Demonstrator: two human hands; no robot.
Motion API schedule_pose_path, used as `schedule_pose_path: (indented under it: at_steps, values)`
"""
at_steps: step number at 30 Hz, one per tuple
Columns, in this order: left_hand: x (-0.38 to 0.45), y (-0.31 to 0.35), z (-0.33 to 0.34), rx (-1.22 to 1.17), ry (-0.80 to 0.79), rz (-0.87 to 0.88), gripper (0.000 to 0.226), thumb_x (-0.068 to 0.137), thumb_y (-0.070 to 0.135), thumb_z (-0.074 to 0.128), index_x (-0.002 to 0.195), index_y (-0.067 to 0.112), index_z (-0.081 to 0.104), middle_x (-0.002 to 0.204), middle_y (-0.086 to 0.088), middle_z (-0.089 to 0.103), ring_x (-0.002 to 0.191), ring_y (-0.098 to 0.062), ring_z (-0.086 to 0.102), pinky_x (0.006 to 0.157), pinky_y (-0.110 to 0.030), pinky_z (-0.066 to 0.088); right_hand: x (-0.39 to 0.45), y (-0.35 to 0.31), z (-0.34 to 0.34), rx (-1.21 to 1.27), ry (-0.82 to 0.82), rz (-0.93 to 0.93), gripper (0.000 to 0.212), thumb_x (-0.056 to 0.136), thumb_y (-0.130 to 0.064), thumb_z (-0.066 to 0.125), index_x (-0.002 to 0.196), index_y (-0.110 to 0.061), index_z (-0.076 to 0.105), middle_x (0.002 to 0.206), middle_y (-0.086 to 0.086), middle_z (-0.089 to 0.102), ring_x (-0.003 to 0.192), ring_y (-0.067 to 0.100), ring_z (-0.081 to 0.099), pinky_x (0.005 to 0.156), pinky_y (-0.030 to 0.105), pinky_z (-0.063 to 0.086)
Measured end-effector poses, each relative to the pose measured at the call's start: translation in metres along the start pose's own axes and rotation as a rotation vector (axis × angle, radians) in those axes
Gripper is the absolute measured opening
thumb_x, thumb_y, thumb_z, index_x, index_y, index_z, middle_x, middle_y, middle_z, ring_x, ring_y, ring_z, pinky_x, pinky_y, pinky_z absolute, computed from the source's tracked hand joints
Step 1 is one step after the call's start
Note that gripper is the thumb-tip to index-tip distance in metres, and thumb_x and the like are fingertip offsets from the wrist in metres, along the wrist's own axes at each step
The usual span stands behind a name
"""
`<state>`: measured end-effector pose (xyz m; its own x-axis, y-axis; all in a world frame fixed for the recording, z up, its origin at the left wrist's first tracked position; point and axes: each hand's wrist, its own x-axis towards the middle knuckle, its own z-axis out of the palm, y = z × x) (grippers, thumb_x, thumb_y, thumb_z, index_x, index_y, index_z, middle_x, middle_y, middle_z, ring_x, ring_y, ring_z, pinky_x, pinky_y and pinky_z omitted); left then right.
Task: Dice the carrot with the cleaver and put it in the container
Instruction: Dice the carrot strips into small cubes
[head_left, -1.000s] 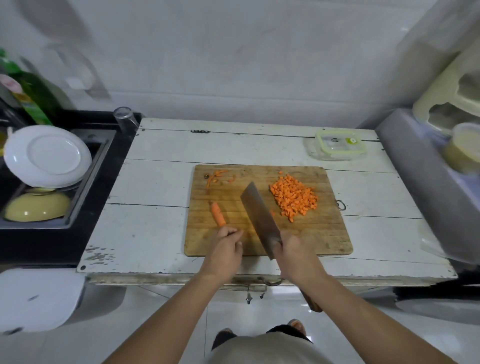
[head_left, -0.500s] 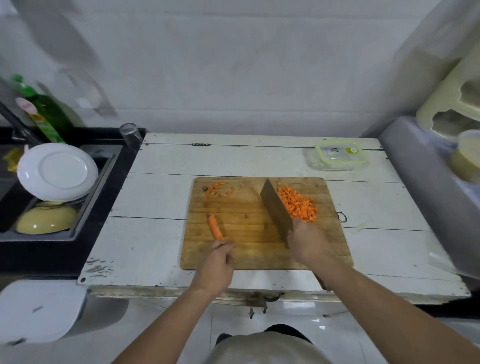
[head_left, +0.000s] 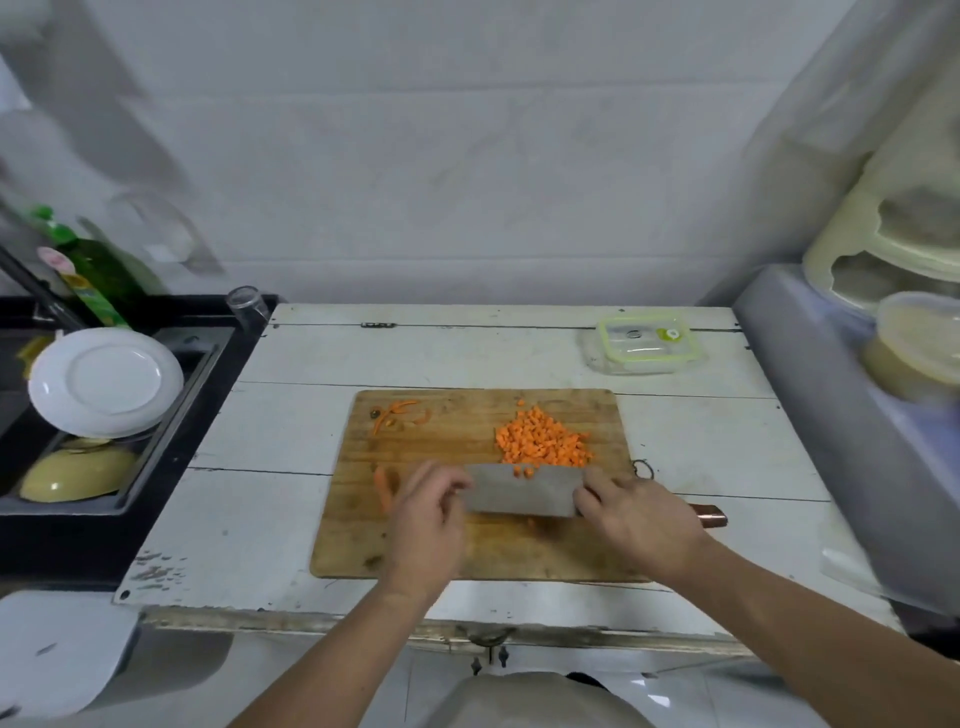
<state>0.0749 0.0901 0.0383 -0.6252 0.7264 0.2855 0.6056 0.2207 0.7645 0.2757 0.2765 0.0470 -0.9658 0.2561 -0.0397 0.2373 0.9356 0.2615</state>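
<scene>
Right hand (head_left: 641, 525) is wrapped around the cleaver (head_left: 522, 491) handle, blade lying broadside across the middle of the wooden cutting board (head_left: 447, 551), copper-colored handle end poking out toward 3 o'clock. Left hand (head_left: 426, 519) sits at the blade's other end, fingers loosely bent with the tips at the blade's edge; can't tell if they're actually touching the steel, it's kinda blurry.

The diced carrot (head_left: 543, 439) is a bright orange heap of small cubes just past the blade at 12 o'clock, with a few cubes sitting on the blade itself. One uncut carrot piece (head_left: 383, 486), a short stub, lies on the board at 9 o'clock from the left hand. A few thin peel scraps (head_left: 397, 413) sit up at the board's 11 o'clock corner.

The container (head_left: 644, 345), clear with a green-trimmed lid on, is on the white table (head_left: 270, 441) at 1 o'clock, well apart from the board. A green bottle (head_left: 96, 280) at 10 o'clock has a label, but no writing I can read.
</scene>
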Motion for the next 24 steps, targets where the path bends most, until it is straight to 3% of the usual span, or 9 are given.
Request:
schedule_pose_path:
  at_steps: [3,5,8,11,15,18,20,23,24]
  values:
    - [0.01,0.018,0.039,0.153,-0.504,0.183,0.031,0.098,0.007,0.052,0.119,0.024,0.068,0.119,0.017,0.055,0.12,-0.007,0.044,0.108,-0.03,0.038,-0.007,0.007,0.01,-0.053,0.072,-0.062,0.029,0.066,-0.001,0.06,0.091,-0.011,0.049,0.088,0.012,0.053,0.045,0.026,0.051,0.043,0.035,0.042]
    - [0.022,0.024,0.068,0.296,-0.652,0.159,0.03,0.106,0.019,0.042,0.132,0.023,0.057,0.134,0.008,0.048,0.131,-0.013,0.034,0.113,-0.03,0.03,-0.008,0.008,0.016,-0.072,0.098,-0.083,0.024,0.071,-0.005,0.058,0.091,-0.012,0.046,0.089,0.013,0.054,0.047,0.025,0.054,0.045,0.035,0.045]
    - [0.047,0.023,0.094,0.398,-0.657,0.045,0.036,0.106,0.018,0.039,0.14,0.02,0.051,0.139,0.001,0.045,0.13,-0.019,0.037,0.11,-0.033,0.033,-0.009,0.012,0.024,-0.051,0.12,-0.097,0.026,0.071,-0.006,0.067,0.09,-0.013,0.049,0.087,0.012,0.054,0.047,0.026,0.053,0.045,0.035,0.045]
    - [0.066,0.017,0.1,0.314,-0.654,-0.017,0.046,0.097,0.0,0.04,0.135,0.017,0.06,0.136,-0.002,0.051,0.132,-0.022,0.044,0.113,-0.034,0.034,-0.016,0.016,0.018,-0.006,0.098,-0.058,0.036,0.061,-0.004,0.076,0.088,-0.013,0.054,0.085,0.009,0.054,0.048,0.024,0.052,0.041,0.033,0.04]
    - [0.075,-0.002,0.068,0.062,-0.324,-0.191,0.059,0.088,-0.014,0.044,0.121,0.027,0.069,0.127,0.003,0.063,0.12,-0.018,0.059,0.112,-0.041,0.044,-0.03,0.015,0.007,0.184,-0.033,0.03,0.046,0.046,-0.001,0.081,0.081,-0.02,0.059,0.082,0.002,0.053,0.041,0.02,0.045,0.037,0.029,0.026]
    - [0.069,-0.023,0.015,0.147,-0.105,-0.389,0.05,0.093,-0.004,0.047,0.119,0.032,0.068,0.12,0.009,0.065,0.107,-0.016,0.064,0.099,-0.042,0.053,-0.033,-0.003,0.006,0.415,-0.064,0.077,0.009,0.085,-0.017,0.066,0.089,-0.021,0.06,0.09,0.0,0.056,0.061,0.025,0.059,0.05,0.036,0.045]
    - [0.058,-0.047,-0.014,0.271,-0.052,-0.537,0.036,0.096,0.008,0.048,0.12,0.026,0.068,0.112,0.0,0.066,0.093,-0.022,0.065,0.083,-0.037,0.055,-0.031,-0.017,0.007,0.588,-0.123,0.109,0.018,0.102,-0.028,0.046,0.098,-0.019,0.061,0.099,0.0,0.061,0.081,0.027,0.062,0.068,0.04,0.05]
    - [0.045,-0.094,-0.033,0.329,-0.198,-0.64,0.027,0.089,0.042,0.043,0.103,0.037,0.065,0.1,-0.005,0.067,0.078,-0.021,0.068,0.079,-0.042,0.061,-0.027,-0.027,0.006,0.657,-0.162,0.145,0.024,0.104,-0.034,0.04,0.092,-0.023,0.057,0.095,0.001,0.065,0.08,0.024,0.061,0.066,0.038,0.047]
    - [0.042,-0.116,-0.03,0.33,-0.263,-0.634,0.025,0.088,0.043,0.043,0.101,0.037,0.063,0.099,-0.004,0.066,0.081,-0.02,0.069,0.08,-0.044,0.061,-0.025,-0.024,0.008,0.664,-0.16,0.173,0.023,0.104,-0.035,0.04,0.091,-0.025,0.056,0.093,0.0,0.066,0.078,0.023,0.061,0.064,0.037,0.047]
